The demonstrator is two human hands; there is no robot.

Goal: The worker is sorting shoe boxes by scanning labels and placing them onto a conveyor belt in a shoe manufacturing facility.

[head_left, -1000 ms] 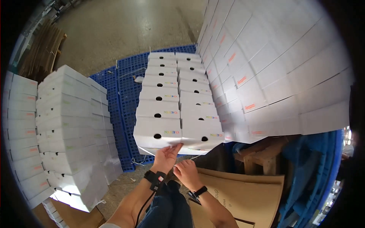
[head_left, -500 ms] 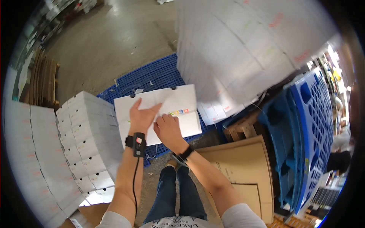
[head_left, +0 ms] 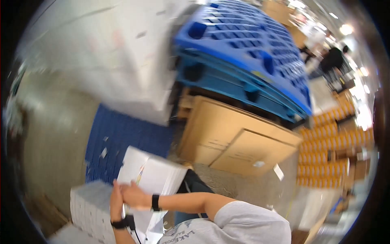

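Note:
A white cardboard box (head_left: 156, 175) with a small coloured label on one side is tilted in front of me, low and left of centre. My left hand (head_left: 116, 199), with a black strap and cable on its wrist, grips the box's near left edge. My right hand (head_left: 134, 194), with a black watch on its wrist, presses against the same side just beside the left one. Both hands hold the box above my dark trousers (head_left: 195, 185). The picture is motion-blurred.
A stack of white boxes (head_left: 89, 207) stands at lower left, and a tall blurred wall of white boxes (head_left: 101, 61) at upper left. Blue pallets (head_left: 252, 53) lie stacked over flat cardboard sheets (head_left: 235, 138). Another blue pallet (head_left: 122, 134) lies on the floor. A person (head_left: 333, 61) stands far right.
The white box has come off the top of its stack into both hands. My view has swung right, from the box stacks toward the blue pallets and cardboard.

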